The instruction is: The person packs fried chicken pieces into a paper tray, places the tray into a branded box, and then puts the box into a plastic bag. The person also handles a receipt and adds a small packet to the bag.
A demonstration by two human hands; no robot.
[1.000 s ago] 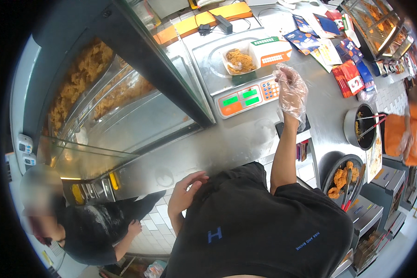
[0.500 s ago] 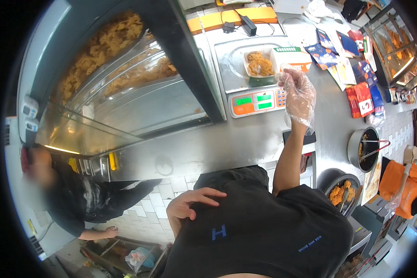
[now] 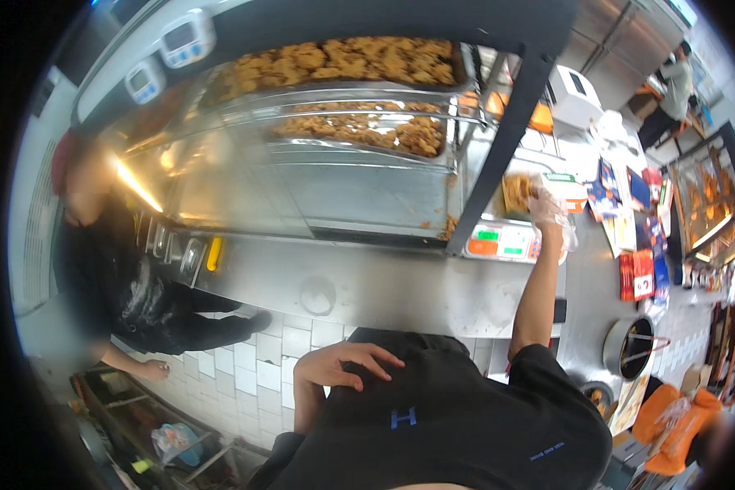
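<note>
My right hand (image 3: 550, 214), in a clear plastic glove, reaches to a cardboard takeaway box (image 3: 567, 196) standing on a digital scale (image 3: 498, 244). Fried chicken (image 3: 516, 192) lies in the box's open half, right beside my fingertips. The fingers are bent in together at the box's inner edge; what they hold, if anything, is too blurred to make out. Bare, my left hand (image 3: 345, 366) rests against the front of my black clothing with its fingers spread, holding nothing.
Left of the scale, a glass display cabinet (image 3: 367, 200) holds trays of fried chicken (image 3: 343, 61). Packets (image 3: 637, 275) and leaflets lie to the right, above a pot (image 3: 629, 347) with tongs. One person (image 3: 110, 253) stands at left; another, in an orange apron (image 3: 674, 425), at lower right.
The view has swung left, showing more of the cabinet. My right hand has shifted from the lid side of the box to the chicken. My left hand stays at my front.
</note>
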